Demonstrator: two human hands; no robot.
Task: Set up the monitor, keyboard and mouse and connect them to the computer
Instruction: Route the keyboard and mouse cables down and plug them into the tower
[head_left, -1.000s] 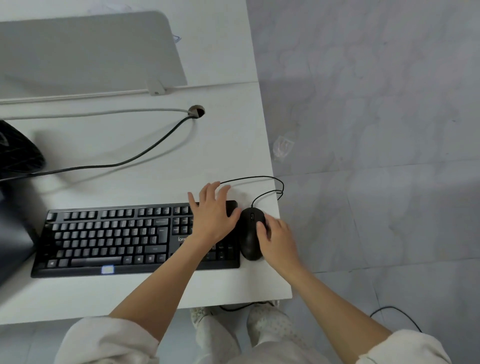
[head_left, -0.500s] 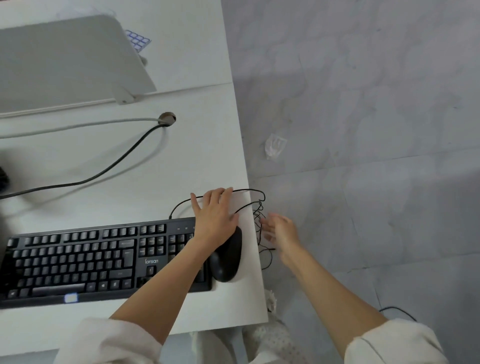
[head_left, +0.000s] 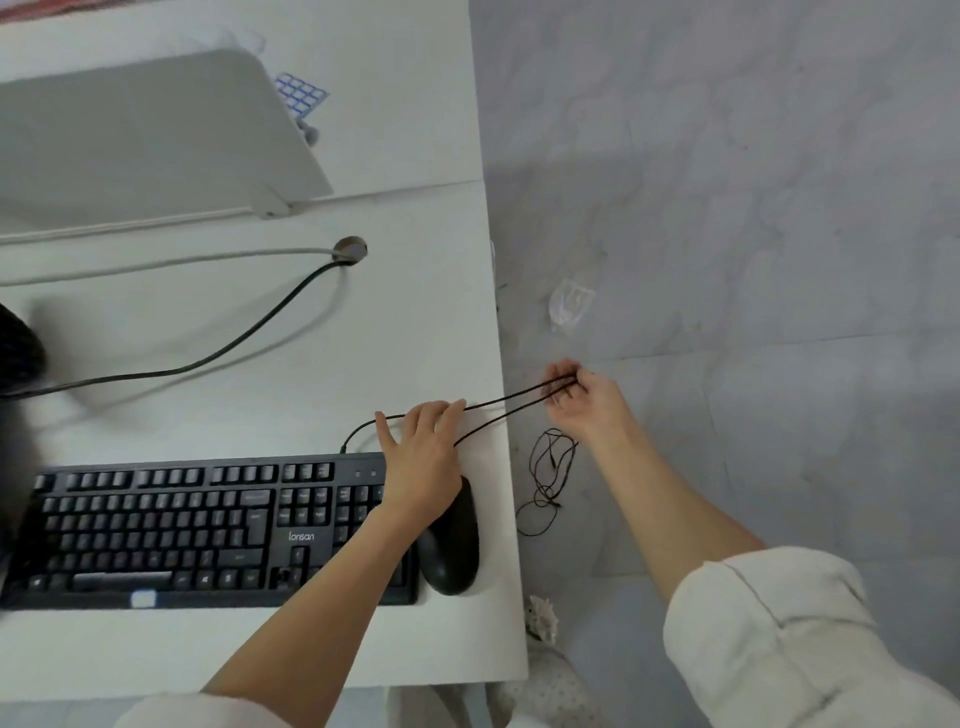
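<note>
A black keyboard (head_left: 208, 530) lies on the white desk (head_left: 260, 364), with a black mouse (head_left: 452, 545) at its right end. My left hand (head_left: 421, 457) lies flat with straight fingers over the mouse's front and the thin black cables (head_left: 509, 405). Past the desk's right edge, my right hand (head_left: 582, 400) pinches those cables and holds them taut above the floor. More cable hangs below that hand in loose loops (head_left: 550, 478). A dark monitor edge (head_left: 15, 364) shows at the far left.
A grey divider panel (head_left: 145, 135) stands at the back of the desk. One black and one grey cable run into a grommet hole (head_left: 350, 248). A clear plastic scrap (head_left: 569, 301) lies on the grey tiled floor. My feet (head_left: 545, 623) show below the desk edge.
My right hand left the mouse, took the cables and pulled them out to the right, past the desk edge. My left hand slid forward over the mouse's front. The view shifted right.
</note>
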